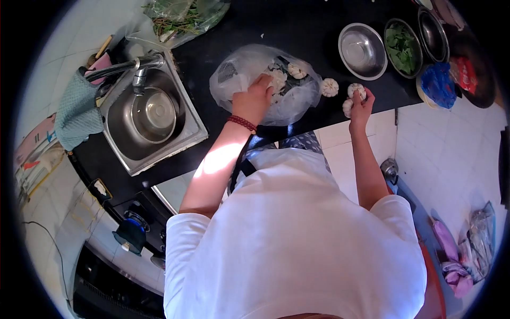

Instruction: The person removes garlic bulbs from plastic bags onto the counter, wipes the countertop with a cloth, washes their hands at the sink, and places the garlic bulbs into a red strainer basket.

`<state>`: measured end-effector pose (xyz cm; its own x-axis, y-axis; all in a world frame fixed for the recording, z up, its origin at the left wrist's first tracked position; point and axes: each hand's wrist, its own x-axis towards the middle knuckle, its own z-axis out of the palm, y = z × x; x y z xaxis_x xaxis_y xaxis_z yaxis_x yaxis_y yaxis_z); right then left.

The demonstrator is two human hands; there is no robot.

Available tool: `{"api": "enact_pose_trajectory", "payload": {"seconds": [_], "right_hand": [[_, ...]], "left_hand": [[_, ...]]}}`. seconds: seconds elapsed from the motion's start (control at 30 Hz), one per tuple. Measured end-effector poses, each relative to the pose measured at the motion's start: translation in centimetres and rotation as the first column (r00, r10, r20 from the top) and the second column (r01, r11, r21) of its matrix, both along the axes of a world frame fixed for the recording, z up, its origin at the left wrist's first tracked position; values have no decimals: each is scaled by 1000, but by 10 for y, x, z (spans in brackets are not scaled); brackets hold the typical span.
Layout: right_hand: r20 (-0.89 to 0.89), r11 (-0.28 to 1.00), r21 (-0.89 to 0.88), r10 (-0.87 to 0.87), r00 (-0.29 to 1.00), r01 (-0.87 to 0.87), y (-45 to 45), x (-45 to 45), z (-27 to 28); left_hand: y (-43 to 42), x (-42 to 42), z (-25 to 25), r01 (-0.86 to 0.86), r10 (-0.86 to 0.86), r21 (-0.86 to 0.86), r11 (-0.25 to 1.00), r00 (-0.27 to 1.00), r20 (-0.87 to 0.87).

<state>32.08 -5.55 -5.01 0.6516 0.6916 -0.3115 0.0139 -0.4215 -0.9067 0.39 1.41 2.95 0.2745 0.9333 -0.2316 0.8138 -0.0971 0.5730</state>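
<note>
A clear plastic bag lies spread on the dark counter, with garlic bulbs and loose pale skins or cloves inside it. My left hand, a dark red bracelet at its wrist, reaches into the bag's mouth. Its fingers are curled at the plastic, their tips partly hidden. At the counter's front edge my right hand has its fingers closed on a garlic bulb. A second garlic bulb sits against these fingers. Between the bag and my right hand another garlic bulb rests on the counter.
On the left is a sink holding a metal basin under the faucet. Leafy stems fill a bag behind it. To the right stand a steel bowl, a bowl of green leaves and a blue bag.
</note>
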Motion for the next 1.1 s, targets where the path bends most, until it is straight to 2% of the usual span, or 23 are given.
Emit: {"api": "enact_pose_trajectory", "payload": {"seconds": [0.07, 0.13, 0.17, 0.2, 0.27, 0.3, 0.4, 0.5, 0.53, 0.6, 0.63, 0.7, 0.77, 0.8, 0.9, 1.0, 1.03, 1.1], "right_hand": [[107, 999, 31, 40, 993, -44, 0, 7, -18], [239, 991, 61, 100, 966, -117, 7, 0, -12], [421, 988, 23, 129, 898, -153, 11, -5, -3], [496, 987, -25, 148, 855, -156, 12, -3, -6], [630, 981, -124, 193, 752, -147, 17, 1, -14], [662, 985, -79, 166, 730, -152, 20, 0, -15], [665, 997, -37, 80, 742, -74, 25, -2, -25], [580, 998, 28, 22, 814, -47, 25, -15, -11], [618, 998, 38, 19, 786, -53, 21, -16, -9], [690, 996, 59, 8, 723, -68, 11, -14, -3], [672, 999, 20, 23, 740, -49, 8, -16, 9], [727, 987, -16, 122, 676, -161, 1, -14, 25], [765, 956, -45, 220, 605, -290, -1, -15, 37], [767, 948, -6, 208, 607, -317, 2, -22, 42], [761, 869, 9, 315, 567, -495, 13, -38, 58], [585, 709, 5, 570, 577, -705, 20, -66, 62], [604, 621, -4, 626, 493, -784, 25, -77, 64], [640, 426, -29, 703, 310, -904, 37, -98, 66]], "left_hand": [[5, 8, 8, -3, 6, -37, 999, 998, 57], [10, 13, 12, 24, -28, 49, 999, 995, 94], [14, 15, 10, 36, -47, 96, 995, 992, 115], [18, 17, 11, 47, -67, 141, 989, 989, 135], [30, 26, 13, -24, -26, 151, 988, 947, 321], [40, 31, 17, -58, -8, 149, 987, 912, 411], [80, 47, 30, -102, -15, 276, 956, 920, 392], [124, 47, 7, -61, 26, 373, 926, 995, 99], [132, 44, -8, -9, 44, 349, 937, 995, -91], [144, 38, -35, 21, 66, 267, 964, 947, -313], [148, 34, -46, 16, 61, 232, 973, 946, -318], [151, 28, -66, 10, 42, 157, 988, 944, -329], [152, 25, -75, -14, 62, 163, 986, 955, -289], [153, 23, -79, -27, 72, 164, 986, 960, -272], [159, 23, -88, -7, 29, 89, 996, 968, -250], [163, 21, -92, 22, 2, 81, 996, 960, -280], [163, 22, -89, 31, -6, 83, 996, 958, -287], [162, 26, -74, -48, 69, 206, 977, 993, -96]]}}
